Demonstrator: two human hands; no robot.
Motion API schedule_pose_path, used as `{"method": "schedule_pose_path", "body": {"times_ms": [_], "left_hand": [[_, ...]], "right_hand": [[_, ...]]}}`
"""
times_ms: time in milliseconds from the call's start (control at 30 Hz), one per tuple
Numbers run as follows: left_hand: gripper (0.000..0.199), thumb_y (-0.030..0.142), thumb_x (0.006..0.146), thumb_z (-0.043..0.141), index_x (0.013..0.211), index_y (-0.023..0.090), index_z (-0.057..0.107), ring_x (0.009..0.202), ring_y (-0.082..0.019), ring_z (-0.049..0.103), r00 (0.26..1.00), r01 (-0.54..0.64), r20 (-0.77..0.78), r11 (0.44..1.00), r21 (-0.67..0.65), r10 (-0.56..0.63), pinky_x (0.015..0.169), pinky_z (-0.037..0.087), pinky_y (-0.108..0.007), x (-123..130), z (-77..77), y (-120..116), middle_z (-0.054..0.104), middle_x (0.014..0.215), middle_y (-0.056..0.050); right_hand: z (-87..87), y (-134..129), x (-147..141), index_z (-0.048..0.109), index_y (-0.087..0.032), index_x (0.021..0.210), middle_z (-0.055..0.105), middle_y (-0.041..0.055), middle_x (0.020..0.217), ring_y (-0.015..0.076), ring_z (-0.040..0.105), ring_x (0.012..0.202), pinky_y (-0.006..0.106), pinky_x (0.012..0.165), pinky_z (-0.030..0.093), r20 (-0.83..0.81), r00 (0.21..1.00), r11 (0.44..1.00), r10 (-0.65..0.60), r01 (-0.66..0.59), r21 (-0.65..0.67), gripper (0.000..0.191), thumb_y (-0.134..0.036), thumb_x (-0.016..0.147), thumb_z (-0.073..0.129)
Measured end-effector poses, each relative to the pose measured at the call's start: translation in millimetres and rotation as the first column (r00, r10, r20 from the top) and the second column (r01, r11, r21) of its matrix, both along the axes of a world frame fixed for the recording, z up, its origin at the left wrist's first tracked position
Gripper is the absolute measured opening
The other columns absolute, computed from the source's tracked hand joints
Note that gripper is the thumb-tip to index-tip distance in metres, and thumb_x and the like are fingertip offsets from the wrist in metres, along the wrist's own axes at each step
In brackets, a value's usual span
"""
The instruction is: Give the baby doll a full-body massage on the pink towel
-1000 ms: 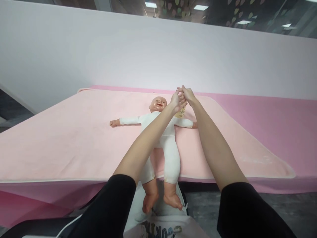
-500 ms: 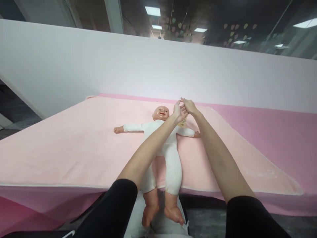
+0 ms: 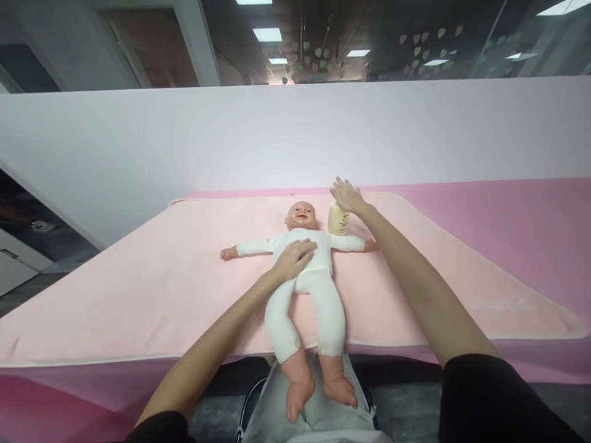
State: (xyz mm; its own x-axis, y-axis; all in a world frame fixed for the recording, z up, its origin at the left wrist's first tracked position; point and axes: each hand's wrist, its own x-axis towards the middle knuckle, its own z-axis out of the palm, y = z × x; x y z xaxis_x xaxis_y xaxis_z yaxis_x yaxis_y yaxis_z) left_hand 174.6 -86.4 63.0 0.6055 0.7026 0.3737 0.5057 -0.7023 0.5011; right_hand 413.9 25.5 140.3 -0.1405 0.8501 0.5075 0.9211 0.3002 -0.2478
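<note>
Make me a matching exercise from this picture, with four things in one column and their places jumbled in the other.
Things:
1. left hand
2. right hand
3. bottle
4. blanket

Places:
A. spread out under the doll
B. at the top of the bottle
C. on the doll's front
D. standing beside the doll's head

Right pairs: 1-C, 2-B, 3-D, 4-A

on the pale yellow bottle (image 3: pixel 337 224) there is some small dark printing (image 3: pixel 343 220), placed in short lines on its side. these letters are too small and blurred, so no word, brand or number can be read.
</note>
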Motion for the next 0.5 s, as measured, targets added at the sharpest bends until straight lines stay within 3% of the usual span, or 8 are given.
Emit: {"method": "schedule_pose_path", "body": {"times_ms": [67, 167, 367, 500], "left_hand": [[0.044, 0.038, 0.093, 0.033, 0.128, 0.022, 0.054, 0.134, -0.021, 0.037, 0.994, -0.002, -0.112, 0.999, 0.035, 0.006, 0.112, 0.024, -0.043, -16, -11.1, -6, 0.050, 0.138, -0.004], [0.049, 0.041, 0.095, 0.025, 0.137, 0.025, 0.044, 0.140, -0.020, 0.027, 0.975, -0.037, -0.217, 0.998, 0.058, 0.048, 0.114, 0.019, -0.044, -18, -14.7, -9, 0.039, 0.146, -0.001], [0.055, 0.038, 0.092, 0.034, 0.143, 0.019, 0.034, 0.141, -0.024, 0.022, 0.923, -0.200, -0.308, 0.972, 0.127, 0.230, 0.114, 0.016, -0.047, -5, -13.1, -8, 0.031, 0.151, -0.010], [0.062, 0.035, 0.091, 0.033, 0.147, 0.011, 0.021, 0.143, -0.027, 0.016, 0.883, -0.361, -0.291, 0.929, 0.080, 0.368, 0.112, 0.017, -0.050, -12, -20.9, -1, 0.020, 0.153, -0.016]], "right_hand": [[-3.6, -17, -13, 0.043, -0.015, 0.136, 0.029, 0.0112, 0.150, 0.0287, 0.020, 0.140, 0.059, 0.110, 0.013, -0.028, 0.999, 0.987, -0.027, 0.032, 0.158, 0.050, -0.041, 0.096, 0.027], [-13.5, -54, -45, 0.044, -0.015, 0.136, 0.039, 0.0106, 0.145, 0.0233, 0.027, 0.137, 0.050, 0.114, 0.015, -0.175, 0.983, 0.944, 0.051, 0.009, 0.331, 0.050, -0.036, 0.096, 0.021], [-52.1, -123, -119, 0.052, -0.024, 0.131, 0.052, 0.0048, 0.133, 0.0203, 0.039, 0.130, 0.040, 0.114, 0.024, -0.220, 0.897, 0.893, 0.384, -0.300, 0.337, 0.044, -0.035, 0.095, 0.028], [-75.1, -138, -133, 0.044, -0.023, 0.136, 0.053, 0.0072, 0.131, 0.0216, 0.045, 0.124, 0.040, 0.108, 0.033, -0.316, 0.845, 0.890, 0.432, -0.343, 0.300, 0.045, -0.033, 0.094, 0.034]]}}
